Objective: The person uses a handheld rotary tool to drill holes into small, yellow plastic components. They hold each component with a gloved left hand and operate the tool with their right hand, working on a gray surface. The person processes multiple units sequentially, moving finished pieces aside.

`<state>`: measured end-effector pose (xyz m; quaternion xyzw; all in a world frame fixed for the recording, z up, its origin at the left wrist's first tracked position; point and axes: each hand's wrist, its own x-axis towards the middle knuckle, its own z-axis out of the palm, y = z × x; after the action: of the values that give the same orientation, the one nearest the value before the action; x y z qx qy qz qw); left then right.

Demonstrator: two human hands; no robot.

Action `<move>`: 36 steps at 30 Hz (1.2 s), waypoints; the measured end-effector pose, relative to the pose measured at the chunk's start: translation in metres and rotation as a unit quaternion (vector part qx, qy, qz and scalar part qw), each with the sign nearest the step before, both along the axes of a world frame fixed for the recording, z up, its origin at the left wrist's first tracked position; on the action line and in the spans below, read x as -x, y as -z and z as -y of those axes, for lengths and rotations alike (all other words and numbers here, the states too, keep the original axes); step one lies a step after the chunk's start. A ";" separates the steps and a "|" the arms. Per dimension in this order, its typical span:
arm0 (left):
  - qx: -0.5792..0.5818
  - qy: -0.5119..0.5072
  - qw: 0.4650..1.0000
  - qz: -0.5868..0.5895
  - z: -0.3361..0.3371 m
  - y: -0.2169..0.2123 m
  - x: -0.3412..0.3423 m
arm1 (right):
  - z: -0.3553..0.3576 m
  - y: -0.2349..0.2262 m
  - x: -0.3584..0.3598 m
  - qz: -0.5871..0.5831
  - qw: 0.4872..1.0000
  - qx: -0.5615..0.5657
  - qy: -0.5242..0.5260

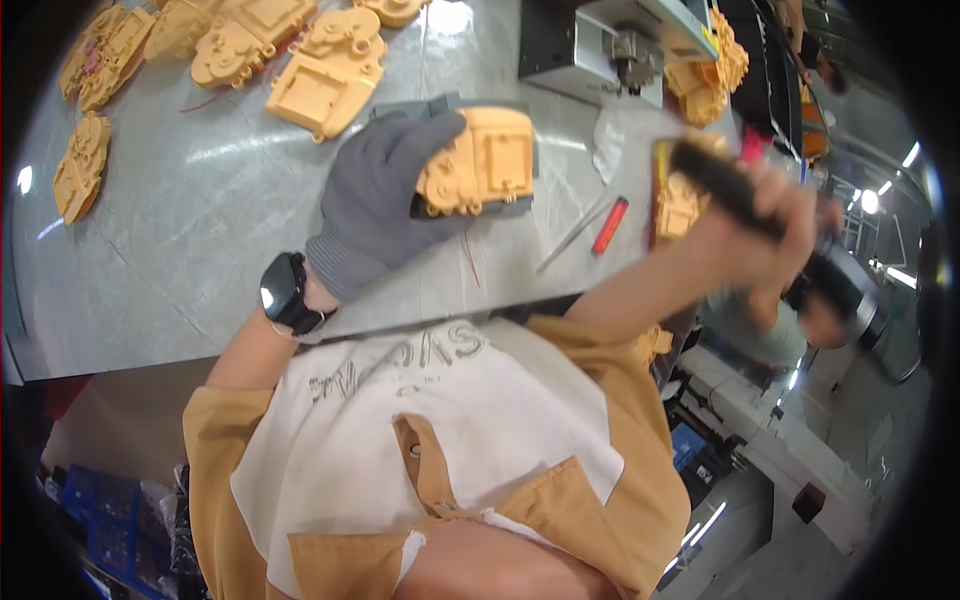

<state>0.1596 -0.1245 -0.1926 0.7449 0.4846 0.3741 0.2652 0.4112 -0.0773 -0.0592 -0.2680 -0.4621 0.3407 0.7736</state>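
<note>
Room on near-left tabletop (170, 285) — boxy machine (560, 55) as far-right obstacle.

A head-worn fisheye looks down, tabletop (190, 270) near.

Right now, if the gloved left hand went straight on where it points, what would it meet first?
Most likely the orange housing: the gloved left hand appears to touch its left side, though exact depth is unclear.
</note>
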 end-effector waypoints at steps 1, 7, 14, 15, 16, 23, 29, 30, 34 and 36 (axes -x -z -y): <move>0.012 0.015 1.000 0.024 0.001 -0.001 0.001 | -0.020 -0.001 -0.008 0.005 0.999 0.022 0.048; -0.031 0.075 0.997 0.003 -0.007 -0.002 0.017 | -0.071 0.013 0.023 0.136 0.975 0.030 0.175; -0.010 0.094 0.995 0.006 -0.008 0.004 0.026 | 0.038 -0.001 0.053 0.142 0.964 0.017 -0.223; -0.007 0.089 0.996 -0.001 -0.007 0.005 0.025 | 0.048 -0.001 0.068 0.193 0.955 0.018 -0.225; -0.015 0.087 0.996 -0.003 -0.010 0.004 0.025 | 0.056 -0.004 0.084 0.249 0.942 0.011 -0.223; -0.009 0.092 0.994 0.057 -0.009 0.006 0.024 | 0.057 0.012 0.105 0.226 0.950 0.018 -0.217; 0.000 0.079 0.996 0.034 -0.008 0.005 0.024 | 0.052 0.015 0.110 0.252 0.944 0.008 -0.211; -0.013 0.078 0.996 0.046 -0.008 0.004 0.024 | 0.053 0.017 0.111 0.252 0.945 0.009 -0.207; -0.024 0.074 0.995 0.062 -0.008 0.004 0.022 | 0.054 0.021 0.110 0.254 0.943 0.017 -0.215; -0.019 0.066 0.996 0.057 -0.009 0.005 0.023 | 0.052 0.020 0.112 0.258 0.939 0.022 -0.228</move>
<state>0.1370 -0.1159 -0.1975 0.7575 0.4114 0.4070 0.3023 0.2995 -0.1296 -0.0796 -0.2512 -0.6866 0.4371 0.5238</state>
